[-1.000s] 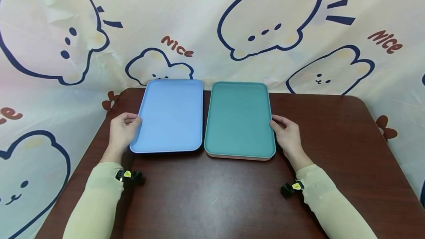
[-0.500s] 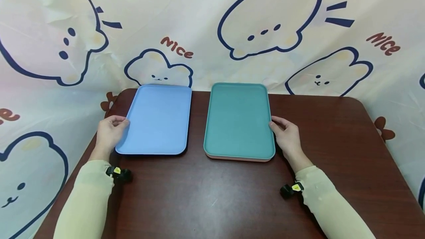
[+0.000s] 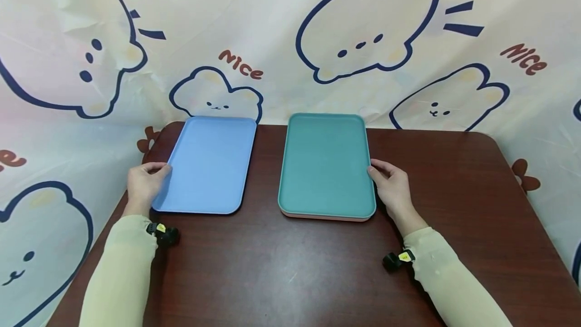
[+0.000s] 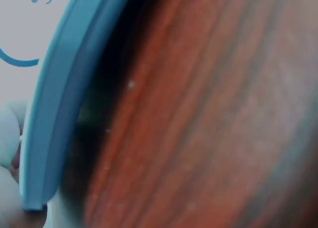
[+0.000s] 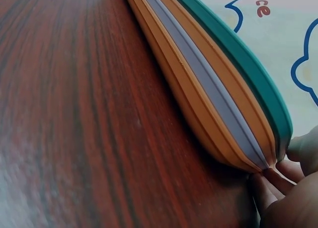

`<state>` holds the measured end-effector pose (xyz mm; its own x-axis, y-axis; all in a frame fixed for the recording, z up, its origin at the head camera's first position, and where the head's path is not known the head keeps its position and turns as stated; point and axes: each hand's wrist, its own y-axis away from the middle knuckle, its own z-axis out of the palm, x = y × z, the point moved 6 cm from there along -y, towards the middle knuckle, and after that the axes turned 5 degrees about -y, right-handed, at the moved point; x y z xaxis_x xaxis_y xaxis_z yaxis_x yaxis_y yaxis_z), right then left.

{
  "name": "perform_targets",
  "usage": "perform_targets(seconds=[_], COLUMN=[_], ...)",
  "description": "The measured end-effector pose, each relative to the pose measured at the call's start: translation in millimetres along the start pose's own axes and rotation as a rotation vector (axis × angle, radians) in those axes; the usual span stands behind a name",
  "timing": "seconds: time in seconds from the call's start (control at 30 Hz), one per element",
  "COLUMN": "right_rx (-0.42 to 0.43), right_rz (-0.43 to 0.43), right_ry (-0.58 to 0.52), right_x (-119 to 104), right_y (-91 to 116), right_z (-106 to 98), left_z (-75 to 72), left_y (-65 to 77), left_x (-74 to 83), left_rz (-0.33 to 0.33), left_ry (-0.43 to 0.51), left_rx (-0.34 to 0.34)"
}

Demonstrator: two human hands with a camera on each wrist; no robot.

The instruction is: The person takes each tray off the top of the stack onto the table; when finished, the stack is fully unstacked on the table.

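Note:
My left hand (image 3: 144, 185) pinches the left edge of a light blue rectangular tray (image 3: 209, 165), thumb over the rim. In the left wrist view a dark shadowed gap shows between the blue rim (image 4: 52, 99) and the tabletop. To the right lies a stack of trays, topped by a green tray (image 3: 327, 165). From the side, the right wrist view shows an orange tray (image 5: 174, 71), a purple tray (image 5: 201, 64) and another orange tray (image 5: 226, 69) beneath the green one. My right hand (image 3: 394, 188) grips the stack's right edge, thumb at the green rim and fingers against the lower trays.
Both trays and stack are toward the back of a dark brown wooden table (image 3: 290, 276). A pale cloth (image 3: 281, 24) with cartoon bears stands behind and beside it. Bare tabletop separates the blue tray from the stack.
My left hand has moved left with the blue tray, widening the space between it and the green-topped stack. The right hand and the stack have stayed in place.

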<state>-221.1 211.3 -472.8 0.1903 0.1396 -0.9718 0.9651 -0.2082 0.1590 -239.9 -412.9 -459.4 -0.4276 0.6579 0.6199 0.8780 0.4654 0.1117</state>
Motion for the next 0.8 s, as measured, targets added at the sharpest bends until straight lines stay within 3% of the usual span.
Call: perform_targets(seconds=[0.17,0.47,0.8], right_rx=[-0.009,-0.008,-0.006], right_rz=[0.002,-0.014,0.001], right_ry=[-0.001,-0.010,0.010], right_x=[-0.4,-2.3,-4.1], right_y=[1.3,0.6,1.6], right_z=[0.8,0.2,-1.6], left_z=[3.5,4.3,-1.6], left_y=[-1.8,-7.1,-0.1], left_x=[-6.4,-9.1,-1.9], left_rz=[-0.043,-0.058,-0.004], left_ry=[0.017,0.035,0.005], left_rx=[-0.013,-0.002,0.002])
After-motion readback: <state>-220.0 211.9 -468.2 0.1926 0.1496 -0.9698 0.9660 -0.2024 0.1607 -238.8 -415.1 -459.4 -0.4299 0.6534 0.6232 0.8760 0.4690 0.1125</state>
